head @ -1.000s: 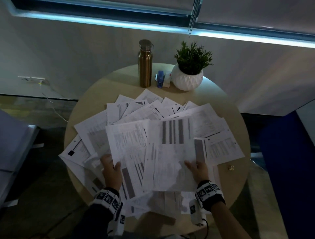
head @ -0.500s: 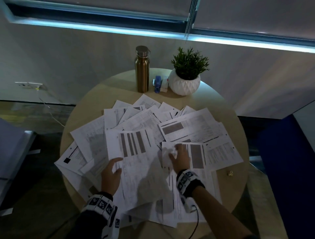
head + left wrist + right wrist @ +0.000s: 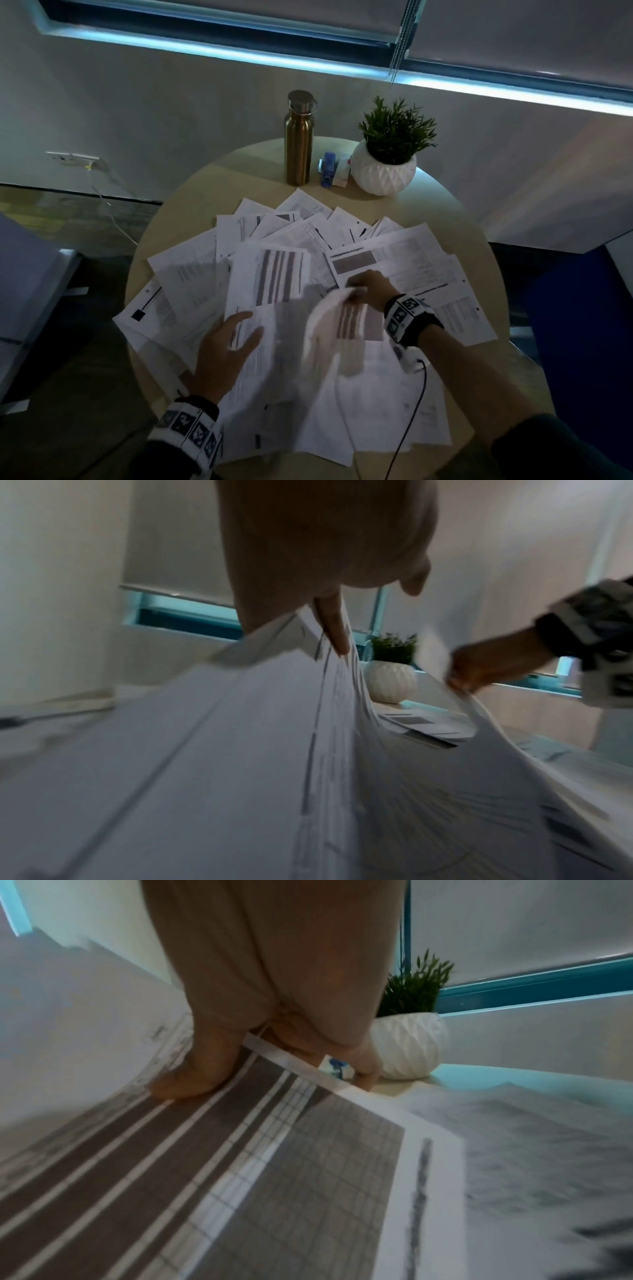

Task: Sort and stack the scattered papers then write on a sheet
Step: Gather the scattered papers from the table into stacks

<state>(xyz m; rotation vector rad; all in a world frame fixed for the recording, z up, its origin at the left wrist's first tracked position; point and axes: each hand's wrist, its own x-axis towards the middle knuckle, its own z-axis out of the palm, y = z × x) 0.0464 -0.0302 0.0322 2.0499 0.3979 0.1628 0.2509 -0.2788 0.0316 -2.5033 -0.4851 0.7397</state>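
Observation:
Many printed papers (image 3: pixel 191 274) lie fanned over a round wooden table (image 3: pixel 486 370). My left hand (image 3: pixel 227 349) holds the near-left bundle, topped by a sheet with dark vertical bars (image 3: pixel 274 277). In the left wrist view one finger (image 3: pixel 335 634) lies on the top sheet (image 3: pixel 205 750), and the paper edge covers the others. My right hand (image 3: pixel 370 286) pinches a sheet with grey bars and a grey block (image 3: pixel 352 318). That sheet is lifted, curled and blurred. In the right wrist view the thumb (image 3: pixel 192 1074) sits on top of this sheet (image 3: pixel 274 1150).
A gold metal bottle (image 3: pixel 298 140), a blue stapler (image 3: pixel 328 169) and a white pot with a green plant (image 3: pixel 383 171) stand at the table's far edge. A wall with a lit window strip rises behind. A dark blue seat (image 3: pixel 582 325) is to the right.
The barred sheet that both hands held went onto the left bundle. My right hand reached right, took another grey-barred sheet, and now lifts it toward the left hand.

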